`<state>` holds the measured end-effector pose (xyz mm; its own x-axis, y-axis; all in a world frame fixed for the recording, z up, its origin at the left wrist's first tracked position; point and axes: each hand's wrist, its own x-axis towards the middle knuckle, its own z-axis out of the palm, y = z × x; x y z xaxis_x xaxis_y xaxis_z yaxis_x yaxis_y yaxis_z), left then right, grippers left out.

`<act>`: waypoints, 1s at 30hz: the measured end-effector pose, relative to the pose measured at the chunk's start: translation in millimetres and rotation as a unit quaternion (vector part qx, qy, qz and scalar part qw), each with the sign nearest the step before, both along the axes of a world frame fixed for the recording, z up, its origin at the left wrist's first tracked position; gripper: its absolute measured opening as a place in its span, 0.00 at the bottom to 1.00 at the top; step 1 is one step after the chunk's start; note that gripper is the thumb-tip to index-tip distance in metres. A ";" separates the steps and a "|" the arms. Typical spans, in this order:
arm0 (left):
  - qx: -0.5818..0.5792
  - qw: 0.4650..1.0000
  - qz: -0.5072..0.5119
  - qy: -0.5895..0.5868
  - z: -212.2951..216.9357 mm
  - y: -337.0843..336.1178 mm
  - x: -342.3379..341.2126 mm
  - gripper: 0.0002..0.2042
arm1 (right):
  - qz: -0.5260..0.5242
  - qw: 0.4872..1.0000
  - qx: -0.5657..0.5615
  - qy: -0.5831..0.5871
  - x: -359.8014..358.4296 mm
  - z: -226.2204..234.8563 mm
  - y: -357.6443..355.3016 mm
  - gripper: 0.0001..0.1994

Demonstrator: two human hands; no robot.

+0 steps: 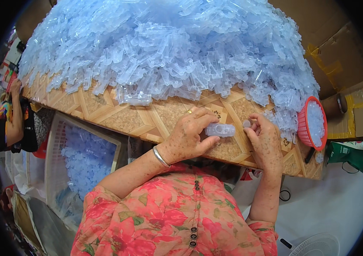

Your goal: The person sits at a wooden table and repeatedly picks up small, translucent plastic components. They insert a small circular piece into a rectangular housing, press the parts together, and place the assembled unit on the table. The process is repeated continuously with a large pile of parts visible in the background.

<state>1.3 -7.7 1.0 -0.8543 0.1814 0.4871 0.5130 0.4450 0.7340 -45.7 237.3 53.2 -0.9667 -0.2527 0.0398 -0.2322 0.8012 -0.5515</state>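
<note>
My left hand [190,133], with a metal bangle at the wrist, is closed around one end of a clear, oblong plastic case [220,129] at the table's near edge. Beside it, my right hand [265,138] pinches a small, clear round disc [246,123] between thumb and fingers. The disc is apart from the case. Beyond both hands rises a large heap of clear, bluish plastic pieces [168,51]. Some loose pieces [134,96] lie at its front edge on the wood-patterned tabletop [130,121].
A red plastic basket [304,123] of small clear parts stands at the table's right end, near a dark pen-like object [309,155]. Below left is a pale crate [53,158] with bluish pieces. Cardboard [335,47] borders the right. Another person's arm [16,115] shows far left.
</note>
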 end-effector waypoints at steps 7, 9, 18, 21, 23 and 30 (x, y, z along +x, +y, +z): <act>-0.003 1.000 -0.003 -0.009 1.8 -1.4 0.3 0.21 | 0.012 1.000 -0.015 -0.001 -1.7 2.1 -5.7 0.16; 0.001 1.000 -0.003 -0.007 1.1 -1.5 0.1 0.21 | 0.012 1.000 -0.014 0.001 -2.7 1.0 -5.9 0.16; 0.002 1.000 -0.008 -0.010 -1.9 -1.4 0.0 0.20 | 0.065 0.989 -0.123 0.058 10.9 13.5 -23.2 0.14; 0.004 1.000 -0.010 -0.011 -3.8 -2.4 0.5 0.20 | 0.169 0.971 -0.087 0.145 20.6 7.5 -35.4 0.14; 0.015 1.000 -0.010 -0.011 -5.1 -2.6 1.3 0.19 | 0.161 0.974 -0.092 0.133 23.7 5.3 -39.6 0.14; 0.010 1.000 -0.026 -0.015 -6.2 -1.7 0.1 0.19 | 0.191 0.971 -0.074 0.123 18.7 4.2 -43.2 0.12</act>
